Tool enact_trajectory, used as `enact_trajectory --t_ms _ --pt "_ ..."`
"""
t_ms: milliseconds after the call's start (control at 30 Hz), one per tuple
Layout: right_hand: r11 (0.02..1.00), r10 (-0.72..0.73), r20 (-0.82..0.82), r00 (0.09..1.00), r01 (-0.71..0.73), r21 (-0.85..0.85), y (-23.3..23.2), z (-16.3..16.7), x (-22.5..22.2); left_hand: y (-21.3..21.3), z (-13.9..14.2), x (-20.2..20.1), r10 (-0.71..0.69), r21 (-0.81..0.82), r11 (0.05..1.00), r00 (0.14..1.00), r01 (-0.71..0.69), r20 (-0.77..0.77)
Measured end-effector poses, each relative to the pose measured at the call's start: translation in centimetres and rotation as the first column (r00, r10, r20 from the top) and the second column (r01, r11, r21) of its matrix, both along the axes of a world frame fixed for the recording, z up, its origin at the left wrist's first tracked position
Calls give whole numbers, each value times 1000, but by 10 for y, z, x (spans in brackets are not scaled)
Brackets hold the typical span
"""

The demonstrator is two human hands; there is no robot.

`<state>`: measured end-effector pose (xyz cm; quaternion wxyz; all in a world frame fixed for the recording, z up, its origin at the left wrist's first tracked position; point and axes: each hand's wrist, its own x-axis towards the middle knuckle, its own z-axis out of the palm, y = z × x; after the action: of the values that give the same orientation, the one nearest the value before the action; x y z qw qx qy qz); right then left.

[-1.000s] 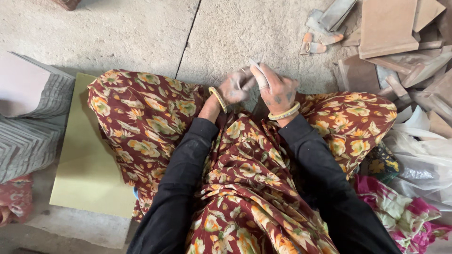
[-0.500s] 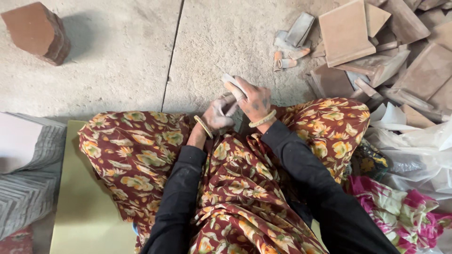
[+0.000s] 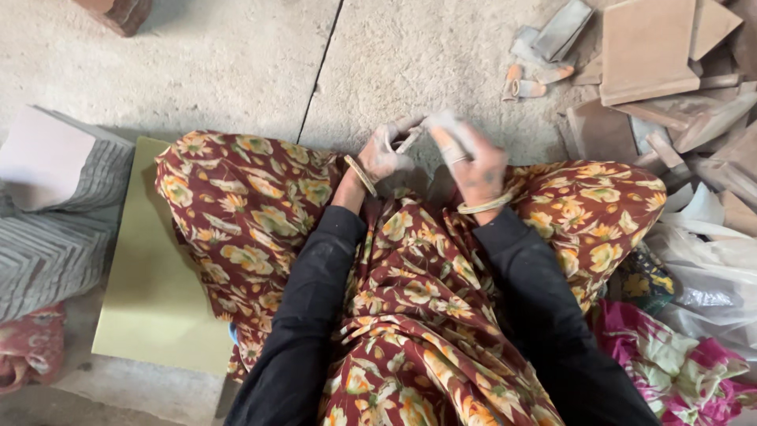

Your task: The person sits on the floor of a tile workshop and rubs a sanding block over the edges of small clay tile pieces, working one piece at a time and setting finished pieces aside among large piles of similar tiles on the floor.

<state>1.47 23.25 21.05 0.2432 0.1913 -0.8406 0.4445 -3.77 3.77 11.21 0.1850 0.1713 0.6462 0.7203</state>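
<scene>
A small pale stick-like piece [image 3: 408, 140] sits pinched between the two hands, just above the lap of red floral cloth [image 3: 410, 315]. The left hand [image 3: 384, 152], dusted grey, curls closed around its lower end; the right hand [image 3: 471, 162] has its fingers closed over the upper end, hiding most of it, so its exact shape is hard to make out. A bangle circles each wrist. Right of the hands and further out, a heap of flat clay tiles and broken shards [image 3: 654, 71] lies on the concrete floor [image 3: 197, 71], cut off by the edge. Below that heap, crumpled plastic bags [image 3: 710, 268] hold contents too hidden to tell. Left of the lap lie a smooth green board [image 3: 150, 292] and ridged grey stacks [image 3: 55, 229].
</scene>
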Motion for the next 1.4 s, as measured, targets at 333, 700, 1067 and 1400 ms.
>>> enact_trajectory --t_ms 333,700,1067,1400 --pt "979 -187 171 967 169 119 1 -35 -24 9 -8 0 -93 140 987 993 83 66" --pt "951 -308 318 897 291 101 -24 -65 -49 33 -9 15 193 -238 947 974 -217 -120" --pt "930 -318 151 936 276 245 -21 -66 -61 46 -16 22 224 -403 816 869 -415 -441" --pt "938 -285 34 958 272 214 -24 -62 -59 42 -17 15 193 -440 818 897 -371 -396"
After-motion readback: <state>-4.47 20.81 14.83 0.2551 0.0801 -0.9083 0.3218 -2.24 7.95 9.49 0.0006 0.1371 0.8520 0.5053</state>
